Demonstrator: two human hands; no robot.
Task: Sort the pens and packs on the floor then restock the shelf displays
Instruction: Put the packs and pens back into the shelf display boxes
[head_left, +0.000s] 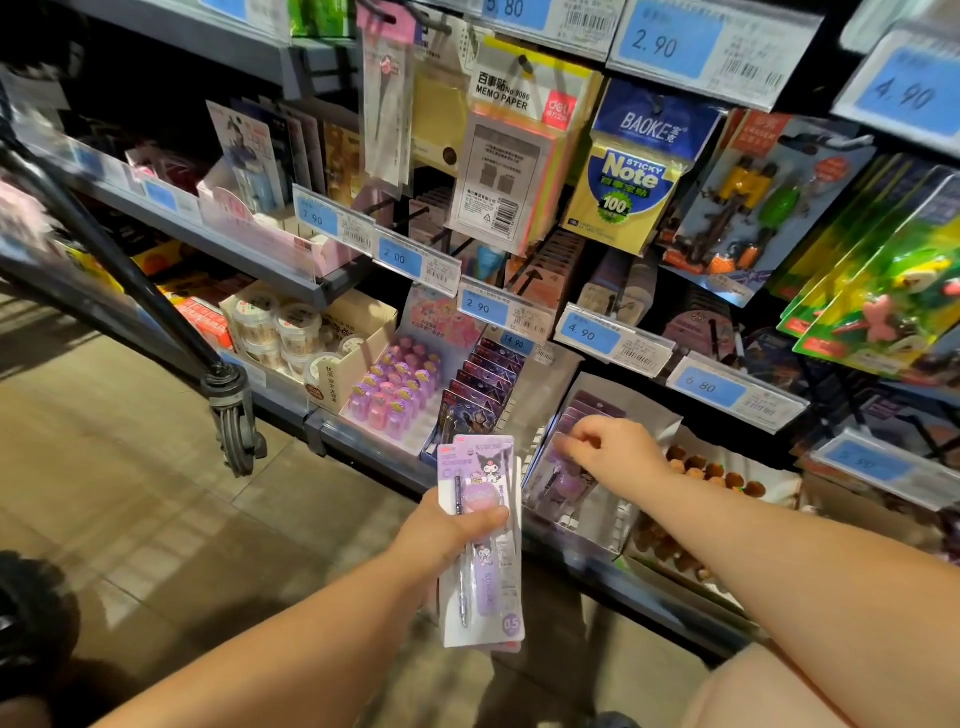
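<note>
Left hand (447, 530) grips stack of pen packs (485, 571): thumb across front, fingers clenched round it. Stack upright, held in air just before front edge of bottom shelf (649, 587). Right hand (618, 452) reaches into display box (597, 525) at shelf's front edge, fingers curled down over tops of purple packs (563, 483) standing inside; cannot tell whether they pinch one. Small purple bottles (395, 384) further left on same shelf. Cart wheel (236, 431) on floor (130, 493) near shelf's left end.

pen packs (480, 540) before the bottom shelf (363, 449), display box (623, 400) on it, cart wheel (236, 431) leftward
</note>
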